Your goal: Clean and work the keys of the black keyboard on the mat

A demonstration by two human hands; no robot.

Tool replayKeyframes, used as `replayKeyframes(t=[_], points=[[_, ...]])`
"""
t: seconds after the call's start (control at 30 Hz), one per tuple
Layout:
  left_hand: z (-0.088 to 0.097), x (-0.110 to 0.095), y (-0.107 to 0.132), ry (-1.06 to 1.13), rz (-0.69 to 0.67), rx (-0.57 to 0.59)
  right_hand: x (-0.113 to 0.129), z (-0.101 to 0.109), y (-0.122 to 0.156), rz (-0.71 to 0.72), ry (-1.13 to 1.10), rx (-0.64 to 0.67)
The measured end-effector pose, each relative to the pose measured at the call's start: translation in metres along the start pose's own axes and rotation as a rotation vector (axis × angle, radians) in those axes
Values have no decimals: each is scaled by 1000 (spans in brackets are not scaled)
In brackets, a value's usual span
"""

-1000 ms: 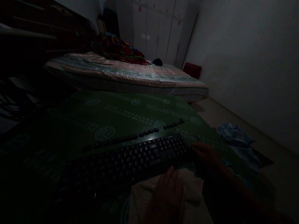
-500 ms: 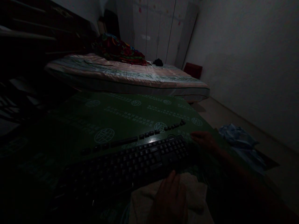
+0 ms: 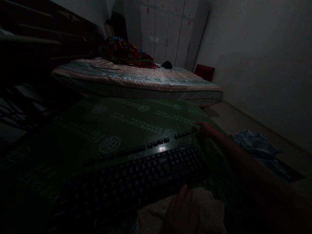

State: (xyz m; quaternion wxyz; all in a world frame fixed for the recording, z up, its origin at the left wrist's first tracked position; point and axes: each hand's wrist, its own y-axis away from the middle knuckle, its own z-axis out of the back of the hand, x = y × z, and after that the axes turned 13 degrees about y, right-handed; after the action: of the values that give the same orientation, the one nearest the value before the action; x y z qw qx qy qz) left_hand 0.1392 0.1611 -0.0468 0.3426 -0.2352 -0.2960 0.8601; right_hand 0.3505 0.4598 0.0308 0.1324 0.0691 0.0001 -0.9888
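A black keyboard (image 3: 136,178) lies at a slant on the green patterned table (image 3: 131,120). Along its far side runs a row of loose black keycaps (image 3: 158,142), with a long space bar (image 3: 130,151) among them. My right hand (image 3: 206,130) is at the right end of this row, its fingertips drawn together on a keycap (image 3: 194,129); dimness hides the exact grip. Below the keyboard, my left hand (image 3: 181,209) lies with fingers stretched out on a folded pale cloth (image 3: 209,204).
Beyond the table stands a bed (image 3: 146,81) with a red patterned blanket (image 3: 129,55). On the floor at right lies a bluish cloth bundle (image 3: 255,143). A pale wardrobe (image 3: 161,32) is at the back. The room is very dark.
My right hand has moved up and left from beside the keyboard to the end of the keycap row. My left hand stays on the cloth.
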Motion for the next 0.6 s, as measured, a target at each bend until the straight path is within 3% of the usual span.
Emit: replayKeyframes(t=[0.27,0.6], points=[[-3,1,6,27,38,-1,2,9,-22,58,131,132],[-3,1,4,3,-9,17,-1,10,-34,114,178,187]])
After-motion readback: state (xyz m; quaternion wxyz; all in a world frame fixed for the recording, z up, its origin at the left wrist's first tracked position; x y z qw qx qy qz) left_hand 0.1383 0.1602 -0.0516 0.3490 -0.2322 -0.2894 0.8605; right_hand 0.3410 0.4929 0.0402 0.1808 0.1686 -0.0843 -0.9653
